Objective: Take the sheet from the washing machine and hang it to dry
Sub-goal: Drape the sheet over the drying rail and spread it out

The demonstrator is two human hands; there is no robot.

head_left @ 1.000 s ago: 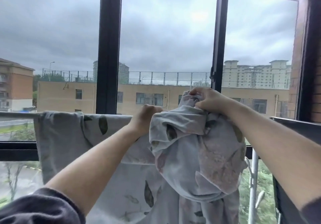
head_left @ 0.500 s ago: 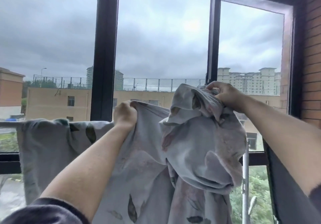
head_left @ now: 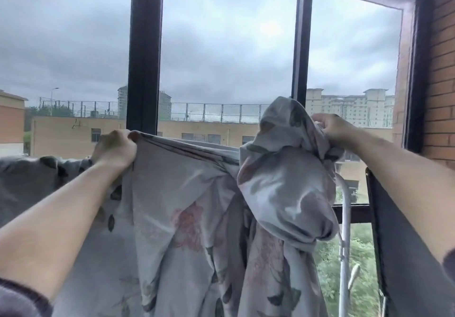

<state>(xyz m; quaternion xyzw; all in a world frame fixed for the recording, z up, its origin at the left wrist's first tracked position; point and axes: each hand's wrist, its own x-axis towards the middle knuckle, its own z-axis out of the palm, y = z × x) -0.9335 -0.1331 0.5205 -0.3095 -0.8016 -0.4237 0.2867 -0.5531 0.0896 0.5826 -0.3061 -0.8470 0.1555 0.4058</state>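
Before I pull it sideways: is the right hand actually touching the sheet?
Touching. The head view shows the right hand curled round the bunched top of the sheet, with fabric gathered in its grip.

From where I stand I count one sheet (head_left: 187, 218), printed with leaves and flowers. Two hands are on it, the left hand (head_left: 114, 148) and the right hand (head_left: 331, 129). There are two bare forearms and two dark cuffs, the left sleeve (head_left: 17, 299) and the right sleeve (head_left: 449, 260). The window has two dark uprights, the left bar (head_left: 145, 58) and the right bar (head_left: 301, 46). Beside them stand one brick wall (head_left: 440, 82) and one white pole (head_left: 346, 218).
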